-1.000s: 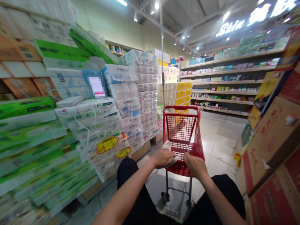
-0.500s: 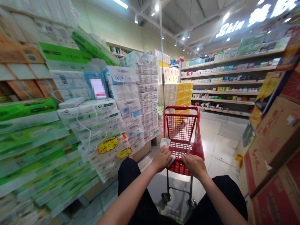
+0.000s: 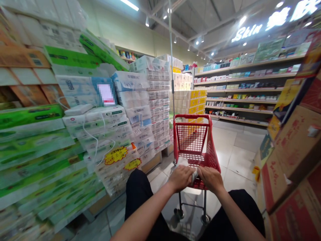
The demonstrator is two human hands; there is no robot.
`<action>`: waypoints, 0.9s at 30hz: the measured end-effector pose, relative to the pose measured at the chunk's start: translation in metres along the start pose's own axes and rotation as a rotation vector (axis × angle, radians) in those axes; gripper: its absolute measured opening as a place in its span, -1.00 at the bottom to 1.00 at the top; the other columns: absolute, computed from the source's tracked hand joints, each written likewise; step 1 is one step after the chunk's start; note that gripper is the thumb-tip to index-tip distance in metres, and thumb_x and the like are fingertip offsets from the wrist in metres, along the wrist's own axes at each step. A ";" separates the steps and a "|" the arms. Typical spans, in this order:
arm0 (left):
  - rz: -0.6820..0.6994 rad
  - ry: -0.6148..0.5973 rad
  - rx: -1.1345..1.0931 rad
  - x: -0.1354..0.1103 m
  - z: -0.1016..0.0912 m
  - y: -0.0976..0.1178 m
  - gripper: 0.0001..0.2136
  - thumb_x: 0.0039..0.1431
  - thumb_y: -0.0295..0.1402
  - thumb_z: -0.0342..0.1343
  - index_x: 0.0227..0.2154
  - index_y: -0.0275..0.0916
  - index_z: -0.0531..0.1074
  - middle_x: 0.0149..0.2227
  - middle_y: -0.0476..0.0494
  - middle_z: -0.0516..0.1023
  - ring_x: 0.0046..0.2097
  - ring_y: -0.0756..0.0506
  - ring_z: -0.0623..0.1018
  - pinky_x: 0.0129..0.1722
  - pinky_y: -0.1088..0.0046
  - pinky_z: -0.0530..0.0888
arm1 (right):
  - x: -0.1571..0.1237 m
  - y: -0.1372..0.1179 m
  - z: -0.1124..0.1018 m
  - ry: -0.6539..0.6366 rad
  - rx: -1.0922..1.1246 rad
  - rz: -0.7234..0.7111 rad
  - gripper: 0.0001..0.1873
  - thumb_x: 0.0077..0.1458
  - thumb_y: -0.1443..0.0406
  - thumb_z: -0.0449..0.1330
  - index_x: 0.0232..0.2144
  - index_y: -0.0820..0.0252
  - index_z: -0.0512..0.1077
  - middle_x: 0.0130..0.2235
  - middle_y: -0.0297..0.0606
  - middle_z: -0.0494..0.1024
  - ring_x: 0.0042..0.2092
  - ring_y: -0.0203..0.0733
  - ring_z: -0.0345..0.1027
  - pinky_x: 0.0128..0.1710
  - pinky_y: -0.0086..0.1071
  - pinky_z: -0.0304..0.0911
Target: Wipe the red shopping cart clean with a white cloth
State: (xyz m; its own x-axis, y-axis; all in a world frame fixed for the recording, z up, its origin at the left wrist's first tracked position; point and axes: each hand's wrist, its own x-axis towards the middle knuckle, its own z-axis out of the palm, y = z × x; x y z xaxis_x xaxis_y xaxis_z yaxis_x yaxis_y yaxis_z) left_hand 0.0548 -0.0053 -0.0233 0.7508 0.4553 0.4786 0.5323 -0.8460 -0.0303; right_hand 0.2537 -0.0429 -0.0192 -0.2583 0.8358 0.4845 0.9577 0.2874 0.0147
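A small red plastic shopping cart [image 3: 209, 147] with grid walls stands between my knees. Over its near rim, my left hand [image 3: 182, 176] is closed on a white cloth [image 3: 182, 161], perhaps a tissue or wipe; one bit sticks out beyond the knuckles and another by the thumb side. My right hand [image 3: 210, 178] has its fingers curled over the same rim, close beside the left. The cloth's end nearly meets the right fingertips, and whether they touch it I cannot tell. Both palms are hidden.
Stacked tissue packs [image 3: 110, 124] rise on the left, with yellow price tags [image 3: 116, 156] and a white cable [image 3: 97, 147]. Cardboard boxes [image 3: 296, 140] line the right. Behind the cart are yellow-and-white packs [image 3: 197, 100] and stocked shelves [image 3: 238, 88].
My left hand has slid right along the rim with the cloth, closing the gap to my right hand. The right hand moved slightly. The cart has turned a little.
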 end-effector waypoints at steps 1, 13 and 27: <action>0.069 -0.028 0.007 -0.003 -0.005 -0.013 -0.71 0.28 -0.35 -0.06 0.04 -0.21 0.28 -0.09 -0.15 0.46 -0.07 -0.14 0.44 0.00 0.26 0.35 | -0.001 0.000 0.001 0.003 -0.002 -0.012 -0.54 0.34 0.20 -0.19 -0.25 0.19 0.48 -0.32 -0.21 0.56 -0.28 -0.22 0.38 -0.24 -0.37 0.06; 0.153 -0.006 0.051 -0.010 -0.013 -0.055 -0.84 0.32 -0.29 -0.02 -0.13 -0.18 0.38 -0.10 -0.11 0.46 0.04 -0.08 0.40 0.23 0.21 0.16 | -0.004 0.012 0.000 -0.043 0.065 0.072 -0.50 0.32 0.13 -0.20 -0.25 0.14 0.51 -0.24 -0.20 0.59 -0.18 -0.15 0.39 -0.07 -0.31 0.10; 0.036 0.082 0.096 0.000 0.008 0.010 -0.81 0.31 -0.21 -0.05 -0.21 -0.18 0.38 -0.23 -0.11 0.45 -0.11 -0.13 0.40 0.12 0.20 0.21 | -0.011 -0.013 -0.011 0.048 0.019 0.051 -0.55 0.34 0.22 -0.21 -0.28 0.17 0.47 -0.29 -0.22 0.56 -0.22 -0.18 0.34 -0.12 -0.29 0.03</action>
State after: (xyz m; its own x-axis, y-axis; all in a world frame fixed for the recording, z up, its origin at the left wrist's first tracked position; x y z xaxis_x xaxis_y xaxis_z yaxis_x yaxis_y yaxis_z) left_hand 0.0635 -0.0109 -0.0307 0.7373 0.3978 0.5460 0.5439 -0.8289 -0.1305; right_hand 0.2454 -0.0607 -0.0154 -0.2022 0.8264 0.5255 0.9667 0.2543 -0.0279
